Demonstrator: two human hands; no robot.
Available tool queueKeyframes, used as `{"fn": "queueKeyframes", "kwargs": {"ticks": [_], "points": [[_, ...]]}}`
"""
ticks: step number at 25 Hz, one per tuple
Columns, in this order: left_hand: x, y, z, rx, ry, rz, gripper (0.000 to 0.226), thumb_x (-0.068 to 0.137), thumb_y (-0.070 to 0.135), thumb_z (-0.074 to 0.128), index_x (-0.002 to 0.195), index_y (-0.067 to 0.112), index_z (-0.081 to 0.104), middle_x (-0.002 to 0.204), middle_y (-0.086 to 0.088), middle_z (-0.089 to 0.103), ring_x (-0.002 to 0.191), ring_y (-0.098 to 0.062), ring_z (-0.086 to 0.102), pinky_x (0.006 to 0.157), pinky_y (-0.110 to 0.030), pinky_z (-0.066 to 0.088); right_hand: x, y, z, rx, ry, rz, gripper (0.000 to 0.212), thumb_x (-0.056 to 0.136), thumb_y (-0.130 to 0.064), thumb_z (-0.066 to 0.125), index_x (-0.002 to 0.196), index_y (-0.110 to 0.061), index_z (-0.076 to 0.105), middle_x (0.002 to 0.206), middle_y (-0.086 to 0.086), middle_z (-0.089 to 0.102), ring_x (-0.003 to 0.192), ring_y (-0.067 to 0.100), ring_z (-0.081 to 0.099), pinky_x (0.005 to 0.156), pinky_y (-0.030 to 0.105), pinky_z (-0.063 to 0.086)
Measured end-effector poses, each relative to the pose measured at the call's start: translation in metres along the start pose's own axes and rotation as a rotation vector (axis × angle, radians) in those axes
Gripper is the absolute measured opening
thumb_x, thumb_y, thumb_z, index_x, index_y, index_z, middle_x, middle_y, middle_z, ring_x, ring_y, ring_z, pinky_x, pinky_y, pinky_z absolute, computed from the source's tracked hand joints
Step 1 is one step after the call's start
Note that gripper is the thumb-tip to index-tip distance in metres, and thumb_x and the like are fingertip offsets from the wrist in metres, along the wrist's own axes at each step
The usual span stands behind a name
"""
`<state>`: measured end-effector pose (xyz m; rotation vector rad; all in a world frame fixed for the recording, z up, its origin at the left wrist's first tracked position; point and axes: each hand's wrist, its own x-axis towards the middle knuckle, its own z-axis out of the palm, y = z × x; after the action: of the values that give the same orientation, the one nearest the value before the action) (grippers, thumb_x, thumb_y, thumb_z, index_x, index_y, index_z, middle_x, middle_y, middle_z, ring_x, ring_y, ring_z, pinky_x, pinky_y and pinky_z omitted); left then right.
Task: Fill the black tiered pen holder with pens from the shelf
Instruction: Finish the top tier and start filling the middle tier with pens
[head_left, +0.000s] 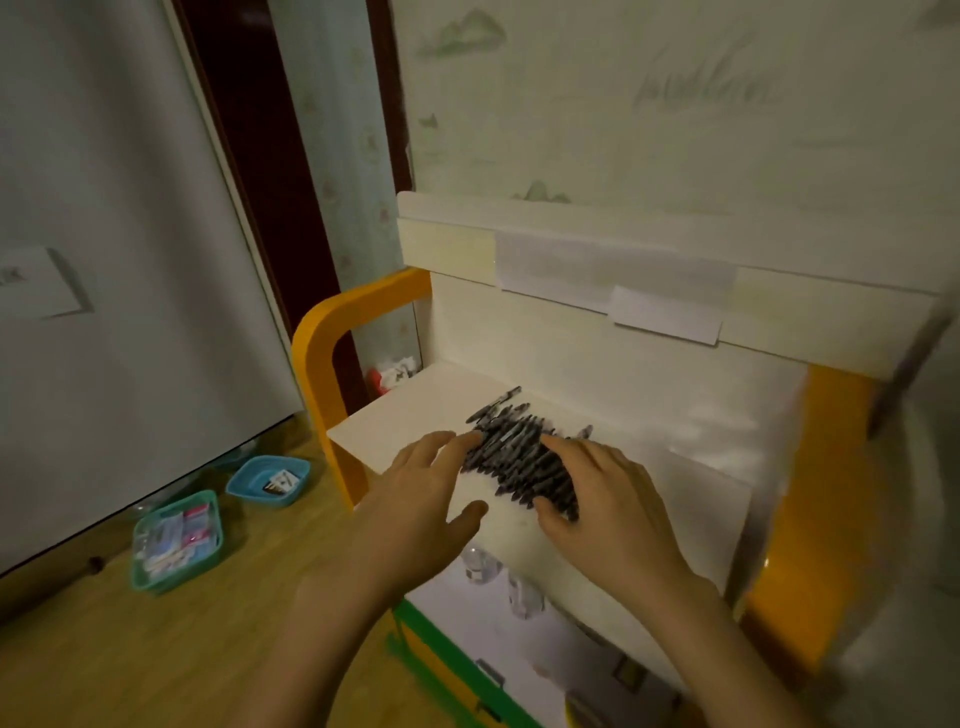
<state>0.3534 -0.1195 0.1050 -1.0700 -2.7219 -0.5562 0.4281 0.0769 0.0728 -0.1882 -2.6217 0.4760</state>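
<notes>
I had both hands down on the heap of pens (519, 460) on the white shelf (415, 415), left hand (421, 499) and right hand (602, 499) with fingers spread and released, bracketing it, so gathering came next, holder unseen.

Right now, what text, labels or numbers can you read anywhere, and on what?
None can be read.
Wall plate: letters at its left edge, too blurred.
Card in the blue tray: marks, too small.
Paper strips on the shelf: no print visible.
Pens: print too small.
</notes>
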Motion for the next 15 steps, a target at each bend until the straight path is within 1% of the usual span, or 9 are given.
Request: {"fn": "queueKeyframes", "kwargs": {"ticks": [4,6,11,15], "points": [[0.079,-0.040,0.019,-0.037,-0.037,0.025,0.068,0.093,0.047,0.055,0.150,0.033,0.021,0.151,0.006,0.033,0.134,-0.016,0.036,0.105,-0.030,0.038,0.056,0.020,0.033,-0.005,-0.030,0.105,0.056,0.085,-0.044,0.060,0.138,-0.033,0.044,0.130,-0.011,0.056,0.117,0.015,0.051,0.101,0.034,0.041],[0.106,-0.057,0.036,-0.073,-0.037,-0.006,0.067,0.092,0.047,0.057,0.149,0.032,0.024,0.149,0.006,0.036,0.132,-0.015,0.039,0.103,-0.030,0.040,0.074,0.030,0.047,-0.009,-0.045,0.143,0.056,0.086,-0.045,0.059,0.138,-0.035,0.044,0.129,-0.012,0.057,0.117,0.014,0.052,0.100,0.034,0.042],[0.155,-0.091,0.095,-0.186,-0.177,-0.077,0.061,0.092,0.042,0.058,0.146,0.027,0.033,0.141,-0.001,0.046,0.122,-0.019,0.049,0.095,-0.029,0.043,0.100,0.056,0.080,-0.037,-0.106,0.266,0.058,0.088,-0.048,0.057,0.142,-0.034,0.040,0.133,-0.010,0.055,0.121,0.014,0.050,0.104,0.033,0.040],[0.188,-0.114,0.132,-0.172,-0.260,-0.194,0.059,0.092,0.043,0.057,0.143,0.020,0.038,0.135,-0.007,0.049,0.118,-0.024,0.052,0.091,-0.033,0.047,0.114,0.066,0.097,-0.076,-0.124,0.319,0.056,0.089,-0.048,0.056,0.141,-0.034,0.040,0.135,-0.009,0.055,0.124,0.015,0.048,0.106,0.035,0.037]]}}
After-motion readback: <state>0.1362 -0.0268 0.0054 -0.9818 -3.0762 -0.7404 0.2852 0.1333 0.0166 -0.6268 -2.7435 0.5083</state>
